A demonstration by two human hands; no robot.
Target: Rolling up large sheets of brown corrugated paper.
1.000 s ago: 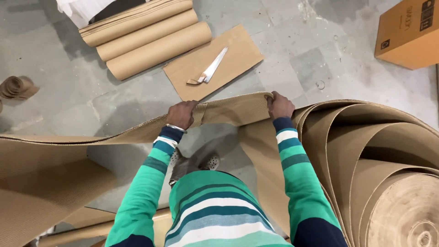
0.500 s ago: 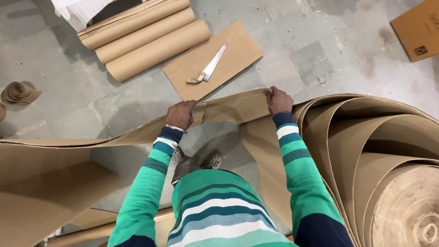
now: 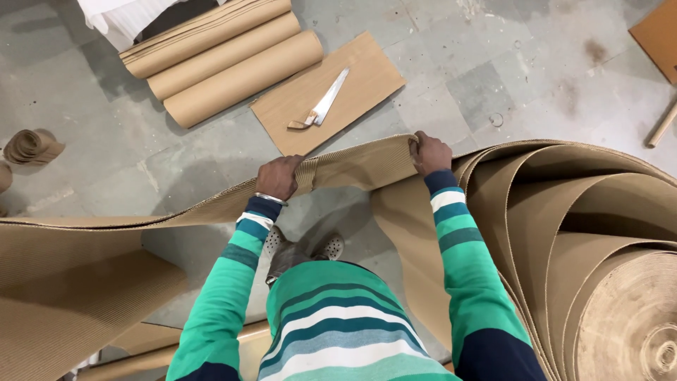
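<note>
A long brown corrugated cardboard sheet (image 3: pixel 352 166) stands on edge across the view, unwinding from a big roll (image 3: pixel 620 296) at the lower right. My left hand (image 3: pixel 280 177) grips the sheet's top edge near the middle. My right hand (image 3: pixel 430 152) grips the same edge further right, where the sheet bends toward the roll. Both arms wear green striped sleeves. The sheet runs on to the left, and a part of it lies on the floor (image 3: pixel 77 296).
A knife (image 3: pixel 326 101) with a pale blade lies on a flat cardboard piece (image 3: pixel 367 81) on the grey tiled floor. Three rolled cardboard tubes (image 3: pixel 226 60) lie behind it. Small cardboard curls (image 3: pixel 28 147) sit at far left. A box corner (image 3: pixel 659 32) shows top right.
The view has shifted right and down a little, so the box at top right has slid almost out of frame. Both hands keep the same grip on the sheet's edge.
</note>
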